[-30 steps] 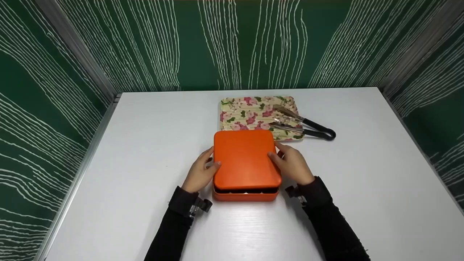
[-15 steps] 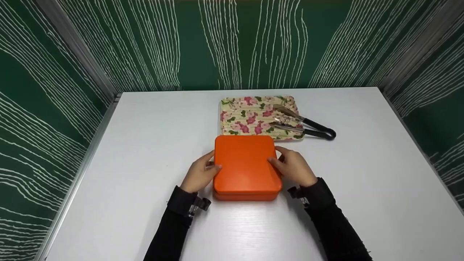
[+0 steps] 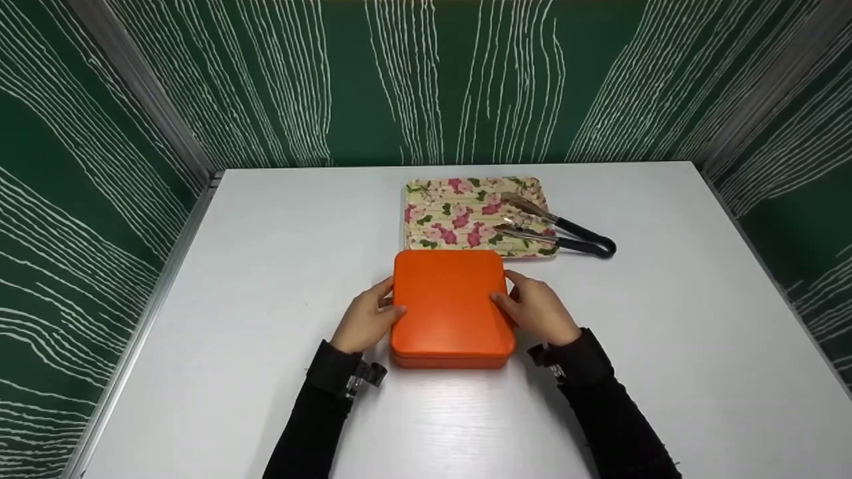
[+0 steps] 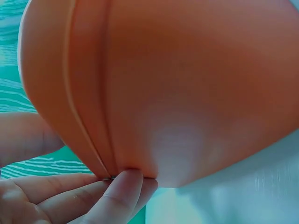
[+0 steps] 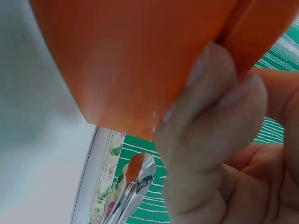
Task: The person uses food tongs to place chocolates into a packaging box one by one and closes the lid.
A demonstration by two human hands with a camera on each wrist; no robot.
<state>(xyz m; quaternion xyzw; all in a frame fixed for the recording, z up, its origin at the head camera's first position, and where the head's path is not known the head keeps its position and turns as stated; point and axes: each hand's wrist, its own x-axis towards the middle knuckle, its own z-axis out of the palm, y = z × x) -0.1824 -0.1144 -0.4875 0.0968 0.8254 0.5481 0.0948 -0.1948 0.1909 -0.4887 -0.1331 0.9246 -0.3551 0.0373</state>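
Observation:
An orange rectangular box stands on the white table in the head view. Its matching orange lid lies on it, with a thin seam along the front. On the left side my left hand grips the lid, thumb over the top edge and fingers against the side at the seam. Mirroring it, my right hand holds the right side, thumb on the lid's top and fingers against the side wall. The lid hides the inside of the box.
Behind the box lies a flower-patterned tray. Metal tongs with black handles rest partly on it, handles sticking out to the right. White table surface surrounds them, with green, white-lined walls beyond its edges.
A second ago the lid was raised at the front, showing a dark gap. Both hands have brought it down and slightly nearer; the gap is now closed.

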